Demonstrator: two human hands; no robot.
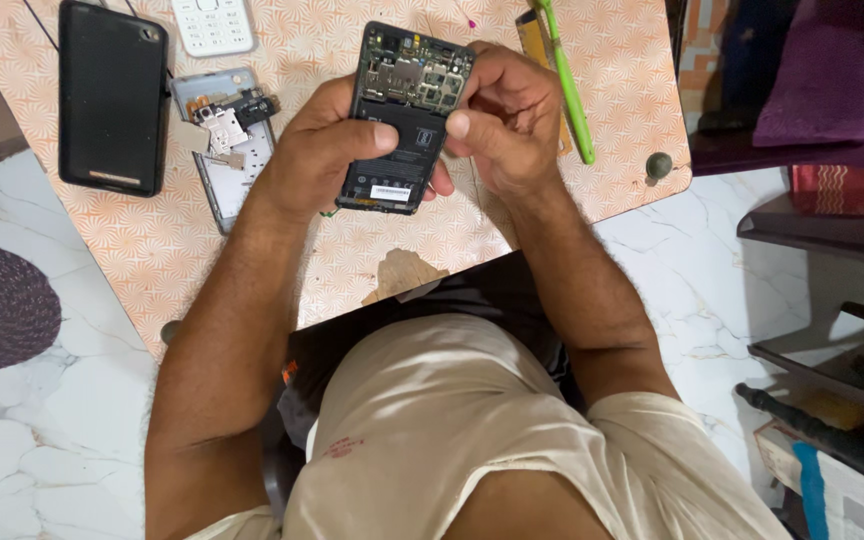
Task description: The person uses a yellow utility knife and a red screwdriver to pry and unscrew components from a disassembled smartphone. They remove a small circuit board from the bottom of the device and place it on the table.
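The person is holding an opened phone above the bench, its back cover off so that the circuit board and black battery are facing up at the camera. The phone's long axis is running nearly away from the person, leaning slightly right at the far end, with the circuit-board end pointing away and the labelled battery end pointing back toward the body.

The left hand is gripping the phone's left edge, its fingers wrapping underneath and its thumb pressing across the battery. The right hand is clasping the right edge, its thumb lying on the battery beside the board and its fingers curling round the upper right corner.

On the bench to the left, a dismantled phone frame with loose metal parts is lying just beside the left hand, and a black phone is lying face down further left. A white keypad phone is sitting at the far edge. A green tool is lying to the right, just beyond the right hand, partly over a yellowish strip. Both hands are hiding the bench beneath the phone.
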